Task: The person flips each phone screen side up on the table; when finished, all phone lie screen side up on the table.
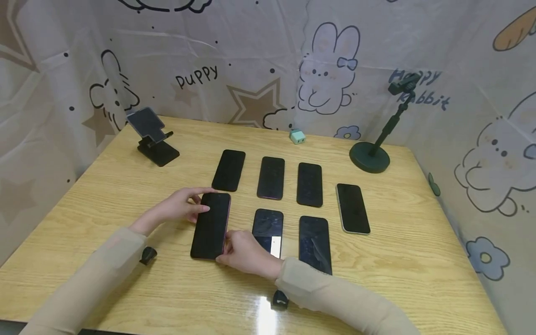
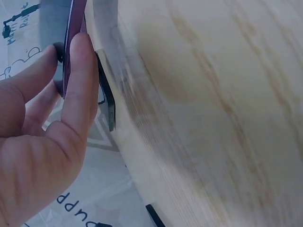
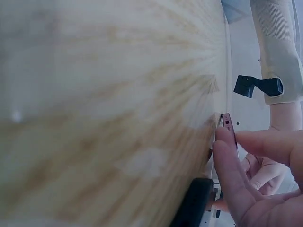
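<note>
- Red-edged phone (image 1: 211, 226) lies at the near left of the phone grid on the table (image 1: 418, 260).
- Left hand (image 1: 180, 208) pinches its far end, right hand (image 1: 244, 253) grips its near corner, likely to align it.
- Six other phones (image 1: 310, 184) lie flat in rows.

Count on the light wooden table (image 1: 418, 260):

- Dark-screened smartphones lying flat: seven, four in the back row (image 1: 228, 170) and three in the front row (image 1: 315, 244).
- Black phone stands: two, one folding desk stand (image 1: 152, 137) and one round-based pole stand (image 1: 377, 139).
- Small mint-green charger plug (image 1: 297, 136): one.
- Hands: two, both at the red-edged front-row phone (image 1: 211, 225).
</note>
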A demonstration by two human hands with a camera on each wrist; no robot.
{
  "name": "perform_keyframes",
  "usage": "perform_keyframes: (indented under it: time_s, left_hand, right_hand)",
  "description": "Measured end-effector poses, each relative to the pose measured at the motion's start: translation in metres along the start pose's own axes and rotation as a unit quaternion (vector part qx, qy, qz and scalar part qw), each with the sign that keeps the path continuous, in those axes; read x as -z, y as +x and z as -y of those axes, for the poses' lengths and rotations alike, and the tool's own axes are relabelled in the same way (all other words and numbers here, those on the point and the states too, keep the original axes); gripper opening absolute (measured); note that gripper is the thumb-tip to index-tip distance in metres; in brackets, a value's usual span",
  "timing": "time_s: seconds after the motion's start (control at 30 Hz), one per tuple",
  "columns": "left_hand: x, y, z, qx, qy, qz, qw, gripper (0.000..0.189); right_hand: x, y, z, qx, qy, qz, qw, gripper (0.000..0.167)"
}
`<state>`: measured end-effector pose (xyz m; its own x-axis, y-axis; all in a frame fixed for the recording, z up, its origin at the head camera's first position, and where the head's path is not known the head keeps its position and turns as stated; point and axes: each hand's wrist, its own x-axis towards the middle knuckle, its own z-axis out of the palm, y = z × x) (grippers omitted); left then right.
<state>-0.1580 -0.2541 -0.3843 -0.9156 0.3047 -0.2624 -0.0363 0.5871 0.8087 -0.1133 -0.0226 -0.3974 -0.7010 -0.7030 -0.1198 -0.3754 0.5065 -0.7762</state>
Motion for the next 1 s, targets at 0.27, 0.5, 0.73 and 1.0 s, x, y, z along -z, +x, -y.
perform_keyframes:
  time_s: [0.27,0.5,0.73,1.0]
  left_hand:
    - [-0.0014,0.001,0.0012,0.015,0.001,0.006,0.9999,0.052]
    - [-0.0015,0.0027,0.0021,0.012,0.003,0.012,0.9998,0.05]
    - [-0.0027,0.0053,0.0037,0.019,0.023,0.01,0.9995,0.049]
    - [-0.0023,0.0071,0.0053,0.029,0.031,0.013,0.999,0.05]
  right_hand:
    - [-0.0013,0.0024,0.0026,-0.018,-0.013,0.012,0.9997,0.014]
    - [-0.0013,0.0017,0.0038,-0.021,-0.025,0.012,0.9994,0.015]
    - [-0.0014,0.001,0.0058,-0.026,-0.03,0.016,0.9991,0.015]
    - [-0.002,0.002,0.0051,-0.017,-0.022,0.014,0.9995,0.017]
